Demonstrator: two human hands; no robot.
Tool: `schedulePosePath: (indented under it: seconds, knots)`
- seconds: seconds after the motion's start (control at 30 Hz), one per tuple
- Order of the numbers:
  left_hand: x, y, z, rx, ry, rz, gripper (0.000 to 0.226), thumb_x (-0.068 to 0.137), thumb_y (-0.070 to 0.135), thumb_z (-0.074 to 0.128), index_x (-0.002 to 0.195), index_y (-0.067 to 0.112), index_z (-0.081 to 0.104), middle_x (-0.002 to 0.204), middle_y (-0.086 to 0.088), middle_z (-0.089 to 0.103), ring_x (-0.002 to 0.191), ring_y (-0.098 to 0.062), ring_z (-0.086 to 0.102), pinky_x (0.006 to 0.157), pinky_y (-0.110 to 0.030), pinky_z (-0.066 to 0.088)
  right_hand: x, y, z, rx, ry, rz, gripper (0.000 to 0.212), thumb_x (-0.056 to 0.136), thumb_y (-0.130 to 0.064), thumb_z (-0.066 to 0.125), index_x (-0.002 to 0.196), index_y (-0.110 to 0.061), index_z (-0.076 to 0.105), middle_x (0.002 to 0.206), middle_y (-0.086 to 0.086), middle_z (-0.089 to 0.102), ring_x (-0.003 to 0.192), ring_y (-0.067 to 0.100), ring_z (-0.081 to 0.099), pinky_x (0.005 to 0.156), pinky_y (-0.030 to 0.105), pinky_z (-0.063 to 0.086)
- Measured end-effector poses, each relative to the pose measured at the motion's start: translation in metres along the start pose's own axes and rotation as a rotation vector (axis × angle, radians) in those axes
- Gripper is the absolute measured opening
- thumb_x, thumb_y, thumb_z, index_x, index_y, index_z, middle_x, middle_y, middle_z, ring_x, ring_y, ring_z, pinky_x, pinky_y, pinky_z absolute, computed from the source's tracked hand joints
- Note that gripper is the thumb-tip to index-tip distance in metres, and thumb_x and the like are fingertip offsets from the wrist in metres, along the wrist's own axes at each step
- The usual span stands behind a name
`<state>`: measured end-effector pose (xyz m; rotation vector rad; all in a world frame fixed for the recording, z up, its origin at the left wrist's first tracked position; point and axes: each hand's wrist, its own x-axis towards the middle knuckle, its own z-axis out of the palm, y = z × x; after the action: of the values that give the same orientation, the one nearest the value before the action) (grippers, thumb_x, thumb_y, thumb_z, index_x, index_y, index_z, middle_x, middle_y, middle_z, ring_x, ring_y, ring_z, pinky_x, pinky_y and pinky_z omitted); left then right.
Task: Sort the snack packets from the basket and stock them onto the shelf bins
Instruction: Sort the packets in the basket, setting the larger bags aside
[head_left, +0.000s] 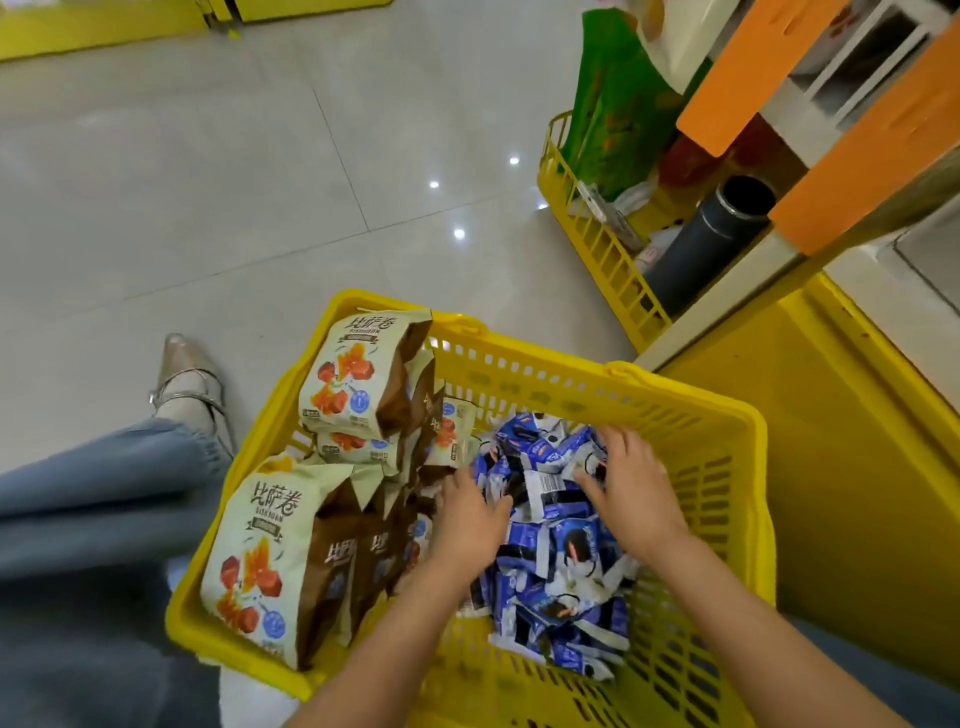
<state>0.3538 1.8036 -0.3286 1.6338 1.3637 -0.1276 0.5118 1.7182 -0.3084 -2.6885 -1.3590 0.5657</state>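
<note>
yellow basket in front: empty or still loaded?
Still loaded. The yellow basket holds cream-and-brown bags on its left and a pile of blue packets on its right.

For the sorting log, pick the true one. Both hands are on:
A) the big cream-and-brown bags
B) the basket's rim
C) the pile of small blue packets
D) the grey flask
C: the left hand and the right hand both lie on the pile of small blue packets in the yellow basket, with the cream-and-brown bags to their left.
</note>
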Motion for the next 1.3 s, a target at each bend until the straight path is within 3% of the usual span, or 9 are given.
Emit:
schedulePosePath:
  seconds: [0.17,0.37,0.5,0.73,0.87,0.97,1.1,1.2,1.3]
  knots:
    - [0.023,-0.017,0.023,-0.053,-0.046,-0.063,0.074,0.091,0.033,0.056,0.148,0.019,0.011,0.149,-0.014,0.014,0.135,-0.034,0.029,0.103,-0.037,0.035,0.017,0.015,0.011,-0.107,-0.125,0.067,0.069,0.090,-0.059,0.037,0.144,-0.018,0.026,0.142,0.005,0.037,0.128,0.024,0.033,0.107,0.036,0.031]
    - [0.033,-0.019,0.042,-0.252,-0.130,-0.158,0.079,0.087,0.031,0.063,0.148,0.019,0.014,0.149,-0.011,0.020,0.134,-0.030,0.032,0.101,-0.038,0.035,0.025,0.022,0.014,0.051,-0.206,0.074,0.066,0.089,-0.055,0.047,0.141,-0.018,0.029,0.142,0.006,0.038,0.124,0.025,0.045,0.097,0.035,0.043]
    - [0.045,-0.019,0.042,-0.389,-0.063,-0.185,0.071,0.085,0.029,0.066,0.143,0.018,0.028,0.140,-0.009,0.043,0.124,-0.025,0.046,0.092,-0.030,0.041,0.027,0.022,0.009,0.062,-0.199,0.052,0.064,0.088,-0.053,0.052,0.139,-0.020,0.033,0.139,0.005,0.043,0.119,0.025,0.050,0.092,0.036,0.047]
    - [0.030,-0.010,0.033,-0.285,0.100,-0.025,0.043,0.086,0.028,0.065,0.125,0.020,0.049,0.101,-0.009,0.065,0.066,-0.015,0.057,0.060,-0.035,0.050,0.010,0.017,-0.002,0.159,-0.201,0.018,0.057,0.086,-0.043,0.061,0.135,-0.023,0.039,0.134,0.002,0.050,0.115,0.022,0.053,0.087,0.033,0.047]
    - [0.001,-0.001,0.021,-0.305,0.153,0.145,0.038,0.087,0.026,0.063,0.121,0.032,0.048,0.105,-0.012,0.065,0.044,-0.007,0.048,0.038,-0.019,0.037,-0.004,0.017,-0.012,0.101,-0.118,0.046,0.057,0.087,-0.041,0.061,0.136,-0.023,0.039,0.135,0.001,0.050,0.112,0.021,0.057,0.083,0.033,0.051]
    - [-0.025,0.013,0.014,-0.323,0.108,0.280,0.039,0.087,0.029,0.063,0.120,0.040,0.047,0.117,0.005,0.061,0.074,-0.013,0.063,0.055,-0.025,0.049,-0.012,0.025,-0.019,0.069,-0.021,0.120,0.052,0.090,-0.038,0.057,0.135,-0.020,0.040,0.129,0.004,0.053,0.104,0.023,0.060,0.071,0.029,0.047]
    - [-0.051,0.027,0.025,-0.373,-0.088,0.417,0.045,0.086,0.029,0.066,0.111,0.053,0.037,0.117,0.037,0.043,0.104,0.015,0.048,0.074,-0.001,0.040,-0.015,0.034,-0.029,0.286,-0.006,0.194,0.045,0.097,-0.032,0.045,0.134,-0.007,0.043,0.134,0.013,0.050,0.121,0.027,0.049,0.098,0.033,0.038]
    - [-0.059,0.024,0.044,-0.217,-0.332,0.445,0.048,0.088,0.034,0.062,0.121,0.038,0.028,0.129,0.024,0.040,0.118,0.008,0.042,0.086,-0.001,0.033,-0.024,0.026,-0.035,0.402,0.042,0.038,0.043,0.097,-0.036,0.043,0.133,-0.014,0.047,0.135,0.005,0.050,0.125,0.018,0.045,0.103,0.026,0.031]
    - [-0.063,0.015,0.056,-0.001,-0.542,0.445,0.069,0.086,0.039,0.062,0.137,0.020,0.020,0.146,0.001,0.035,0.127,-0.009,0.040,0.100,-0.020,0.034,-0.040,0.021,-0.029,0.319,-0.157,-0.097,0.041,0.096,-0.040,0.043,0.134,-0.023,0.045,0.137,-0.003,0.048,0.125,0.013,0.045,0.101,0.024,0.034]
